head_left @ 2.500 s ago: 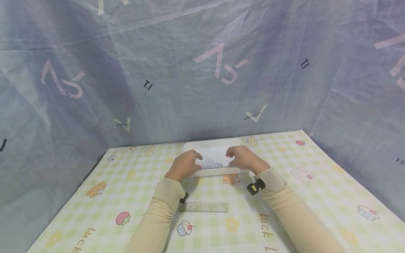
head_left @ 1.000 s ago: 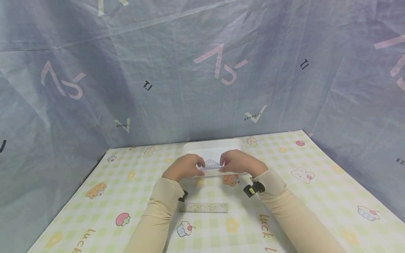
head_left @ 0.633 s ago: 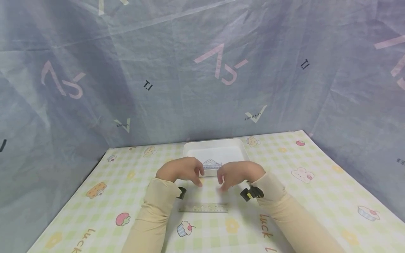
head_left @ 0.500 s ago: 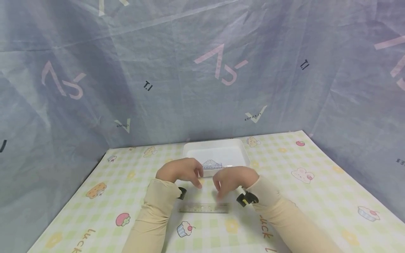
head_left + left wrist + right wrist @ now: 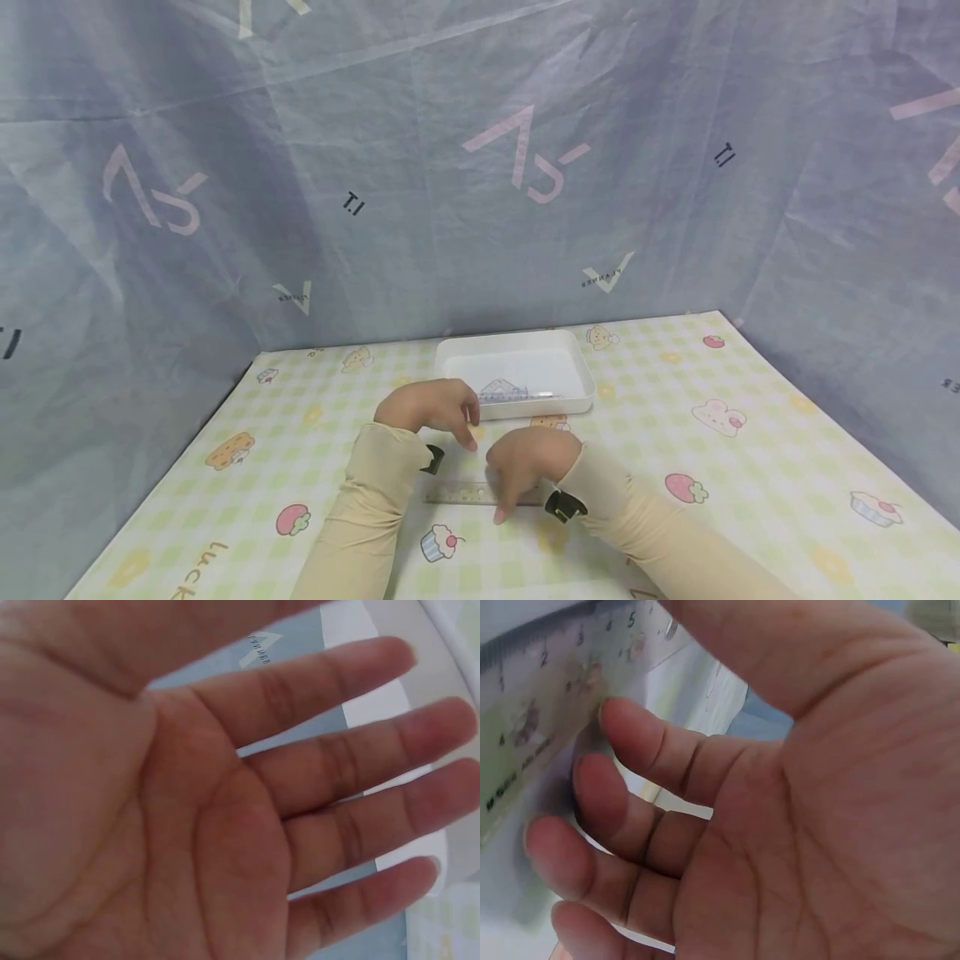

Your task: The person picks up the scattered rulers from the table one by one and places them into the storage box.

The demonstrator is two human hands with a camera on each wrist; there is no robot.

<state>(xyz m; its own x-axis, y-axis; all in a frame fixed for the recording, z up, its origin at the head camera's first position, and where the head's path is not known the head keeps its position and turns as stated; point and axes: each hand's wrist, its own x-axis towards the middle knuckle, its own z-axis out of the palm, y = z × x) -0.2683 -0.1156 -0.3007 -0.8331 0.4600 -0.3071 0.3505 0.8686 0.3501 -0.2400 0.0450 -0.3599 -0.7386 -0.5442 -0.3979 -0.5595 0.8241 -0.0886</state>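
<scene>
A clear straight ruler [image 5: 457, 493] lies flat on the tablecloth, its right part covered by my right hand [image 5: 534, 457]. In the right wrist view the fingertips [image 5: 630, 731] are right at one long edge of the ruler [image 5: 555, 697], the fingers loosely bent and the thumb reaching over to the other side. My left hand [image 5: 431, 406] hovers just in front of the tray's left part and holds nothing; its palm [image 5: 225, 802] and spread fingers fill the left wrist view. A clear triangular set square [image 5: 501, 389] lies inside the white tray [image 5: 517, 409], near its front wall.
The tray stands towards the back of the table, which wears a green checked cloth [image 5: 315, 467] with cartoon prints. A grey-blue curtain [image 5: 420, 250] hangs behind the table and along its sides.
Both hands have come back out of the tray, leaving the set square in it. The right hand has moved on towards me and over the ruler, while the left has lately stayed nearly still.
</scene>
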